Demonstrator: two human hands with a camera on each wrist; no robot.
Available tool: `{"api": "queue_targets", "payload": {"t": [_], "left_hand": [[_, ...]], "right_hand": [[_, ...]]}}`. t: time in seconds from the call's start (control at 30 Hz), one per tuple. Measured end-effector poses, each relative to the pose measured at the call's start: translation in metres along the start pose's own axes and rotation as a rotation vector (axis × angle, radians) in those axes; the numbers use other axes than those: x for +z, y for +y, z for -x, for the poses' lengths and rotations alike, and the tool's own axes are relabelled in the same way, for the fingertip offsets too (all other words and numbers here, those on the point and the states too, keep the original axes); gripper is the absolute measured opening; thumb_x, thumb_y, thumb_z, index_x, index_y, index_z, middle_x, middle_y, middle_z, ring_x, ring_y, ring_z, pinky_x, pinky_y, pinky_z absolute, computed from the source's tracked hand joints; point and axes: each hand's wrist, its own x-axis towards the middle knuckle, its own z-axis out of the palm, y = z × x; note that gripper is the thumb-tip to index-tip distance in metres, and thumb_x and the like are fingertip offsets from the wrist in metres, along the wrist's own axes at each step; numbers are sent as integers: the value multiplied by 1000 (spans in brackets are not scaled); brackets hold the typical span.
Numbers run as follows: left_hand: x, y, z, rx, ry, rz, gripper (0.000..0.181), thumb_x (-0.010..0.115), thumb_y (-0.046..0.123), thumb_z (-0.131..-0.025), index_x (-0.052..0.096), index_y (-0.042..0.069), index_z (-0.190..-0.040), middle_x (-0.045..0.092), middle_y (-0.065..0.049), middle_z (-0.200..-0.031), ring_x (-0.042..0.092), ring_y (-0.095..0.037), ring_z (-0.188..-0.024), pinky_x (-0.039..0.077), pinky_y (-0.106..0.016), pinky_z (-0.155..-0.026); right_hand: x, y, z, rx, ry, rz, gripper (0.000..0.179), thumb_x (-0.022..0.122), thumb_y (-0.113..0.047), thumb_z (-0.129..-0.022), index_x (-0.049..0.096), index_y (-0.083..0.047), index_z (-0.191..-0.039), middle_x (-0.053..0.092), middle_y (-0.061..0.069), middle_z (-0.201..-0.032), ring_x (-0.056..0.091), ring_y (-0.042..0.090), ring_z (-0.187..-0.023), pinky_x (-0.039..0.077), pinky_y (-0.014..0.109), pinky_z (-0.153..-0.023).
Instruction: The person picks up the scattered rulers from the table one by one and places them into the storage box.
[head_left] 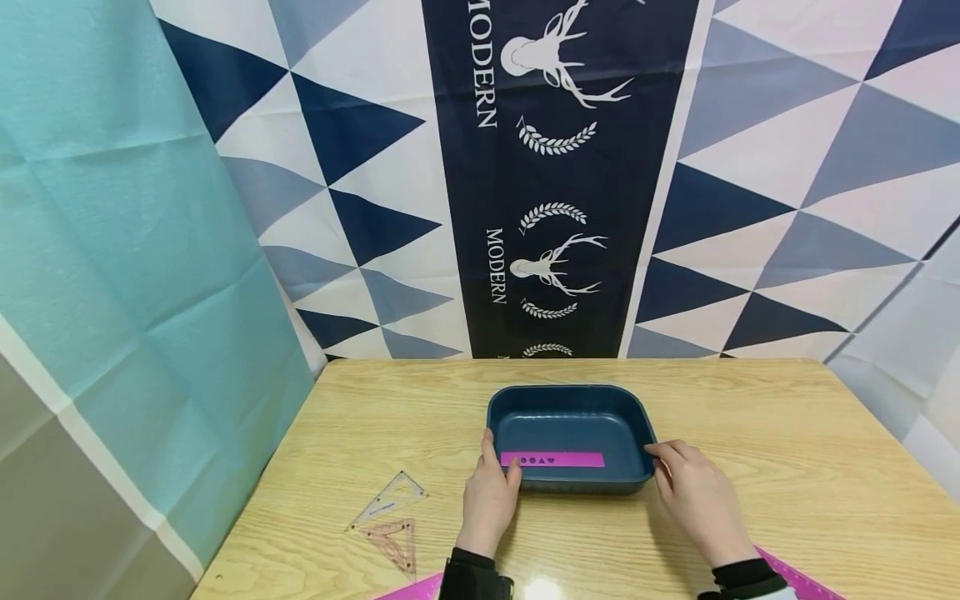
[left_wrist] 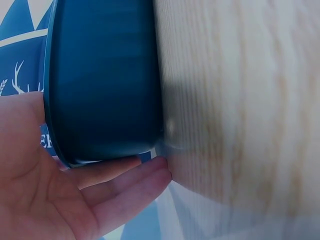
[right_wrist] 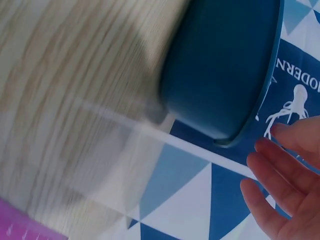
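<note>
A dark blue rectangular tray [head_left: 570,486] stands on the table in front of me. Inside it lies a pink ruler [head_left: 577,459] with small cut-out shapes near its left end. My left hand [head_left: 489,500] grips the tray's near left corner, thumb over the rim. In the left wrist view, the fingers [left_wrist: 132,192] of that hand run along the tray's outer wall. My right hand [head_left: 697,496] is at the tray's right rim. Its fingers [right_wrist: 272,167] are loosely bent in the right wrist view, with a gap between them and the tray.
Left of the tray lie a clear set square [head_left: 390,497] and a reddish transparent set square [head_left: 397,542]. Pink pieces show at the near edge of the view, one on the left [head_left: 416,588] and one on the right [head_left: 798,575]. Patterned cloth [head_left: 555,167] hangs behind the wooden table [head_left: 787,442].
</note>
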Motion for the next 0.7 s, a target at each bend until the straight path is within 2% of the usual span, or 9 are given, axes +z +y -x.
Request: {"api": "queue_targets", "payload": {"t": [0.23, 0.5, 0.7], "left_hand": [[-1, 0, 0, -12, -11, 7, 62, 54, 26, -90, 30, -3, -138, 60, -23, -106, 44, -17, -46, 34, -31, -45], [-2, 0, -1, 5, 9, -1, 61, 55, 25, -89, 31, -4, -137, 61, -23, -104, 50, -20, -49, 38, -33, -47], [-1, 0, 0, 1, -6, 10, 61, 54, 26, -90, 30, -4, -138, 61, -23, -106, 45, -16, -47, 36, -31, -45]], "right_hand": [[-3, 6, 3, 25, -7, -3, 21, 68, 0, -71, 67, -2, -91, 63, 13, -88, 61, 33, -80, 47, 46, -65], [-10, 15, 8, 100, -112, -7, 25, 66, -5, -75, 65, 0, -100, 63, 19, -94, 62, 37, -82, 46, 49, -67], [-15, 23, 12, 129, -169, 2, 28, 65, -6, -76, 64, 0, -103, 61, 21, -98, 61, 39, -84, 46, 50, -66]]}}
